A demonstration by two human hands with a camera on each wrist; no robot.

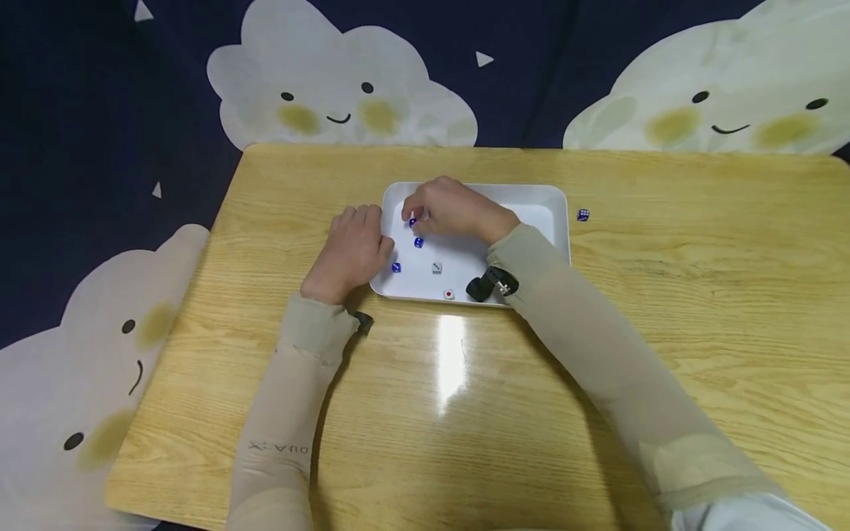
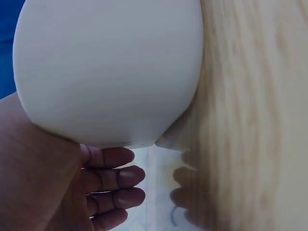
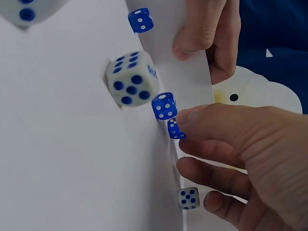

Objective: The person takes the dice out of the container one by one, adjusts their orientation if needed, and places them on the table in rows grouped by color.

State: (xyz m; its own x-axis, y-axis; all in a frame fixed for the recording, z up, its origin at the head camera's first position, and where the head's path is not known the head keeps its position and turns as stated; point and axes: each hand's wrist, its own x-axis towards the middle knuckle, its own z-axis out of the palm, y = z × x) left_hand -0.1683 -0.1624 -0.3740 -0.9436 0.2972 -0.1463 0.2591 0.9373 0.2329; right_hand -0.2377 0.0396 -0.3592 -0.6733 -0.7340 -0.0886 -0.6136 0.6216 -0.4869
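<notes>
Inside a white tray (image 1: 538,214) on the wooden table, my right hand (image 1: 458,210) pinches a blue die (image 3: 175,129) between thumb and index finger. Just beside it is another blue die (image 1: 418,242), and a third blue die (image 1: 396,268) lies nearer the tray's left end. A white die (image 1: 436,268) and a white die with a red dot (image 1: 448,294) are closer to the front wall. My left hand (image 1: 352,247) grips the tray's left end, thumb over the rim; the left wrist view shows its fingers (image 2: 120,177) beyond the tray wall.
A blue die (image 1: 583,214) with white dots lies on the table (image 1: 697,295) just right of the tray. Black wrist gear (image 1: 491,285) on my right sleeve overlaps the tray's front edge. Behind the table hangs a dark cloth (image 1: 524,81) with white clouds.
</notes>
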